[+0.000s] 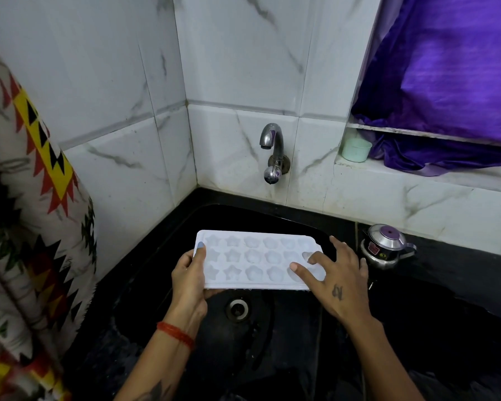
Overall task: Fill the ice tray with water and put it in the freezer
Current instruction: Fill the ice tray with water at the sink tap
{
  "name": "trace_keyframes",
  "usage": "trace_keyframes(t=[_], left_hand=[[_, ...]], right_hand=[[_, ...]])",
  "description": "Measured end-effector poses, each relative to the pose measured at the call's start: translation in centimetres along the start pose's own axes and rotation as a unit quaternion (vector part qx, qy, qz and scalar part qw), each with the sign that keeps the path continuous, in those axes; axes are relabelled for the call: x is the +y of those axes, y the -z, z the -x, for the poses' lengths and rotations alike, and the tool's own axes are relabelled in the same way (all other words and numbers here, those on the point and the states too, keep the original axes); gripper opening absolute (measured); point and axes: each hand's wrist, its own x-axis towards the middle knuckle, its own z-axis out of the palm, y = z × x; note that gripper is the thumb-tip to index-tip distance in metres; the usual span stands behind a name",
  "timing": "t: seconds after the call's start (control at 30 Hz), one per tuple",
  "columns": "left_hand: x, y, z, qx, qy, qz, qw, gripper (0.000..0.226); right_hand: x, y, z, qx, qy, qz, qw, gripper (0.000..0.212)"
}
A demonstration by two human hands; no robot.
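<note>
A white ice tray with star and flower shaped cells is held level over the black sink. My left hand grips its left end, thumb on top. My right hand rests on the tray's right end, two fingers spread over the cells. The chrome tap sticks out of the tiled wall above and behind the tray; no water runs from it. The cells look dry, though that is hard to tell.
The sink drain lies below the tray. A small steel pot with a lid stands on the black counter at the right. A pale green cup and purple cloth sit on the window ledge. A patterned curtain hangs at left.
</note>
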Motion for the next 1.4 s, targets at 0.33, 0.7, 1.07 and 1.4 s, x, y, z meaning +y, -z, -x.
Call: trace_keyframes(t=[0.33,0.7,1.07,1.4], left_hand=[[-0.1,-0.1,0.0,0.003,0.002,0.004,1.000,0.016],[0.0,-0.2,0.2,-0.004,0.002,0.006,1.000,0.016],[0.1,-0.1,0.3,-0.003,0.000,0.008,1.000,0.018],[0.1,0.0,0.4,-0.007,0.000,0.005,1.000,0.017]], right_hand=[[-0.2,0.4,-0.2,-0.015,-0.002,-0.019,1.000,0.072],[-2.1,0.0,-0.8,0.004,0.063,-0.063,0.996,0.064],[-2.0,-0.3,-0.6,-0.012,0.069,-0.029,0.997,0.072],[-1.8,-0.3,-0.6,0.008,0.085,0.034,0.996,0.079]])
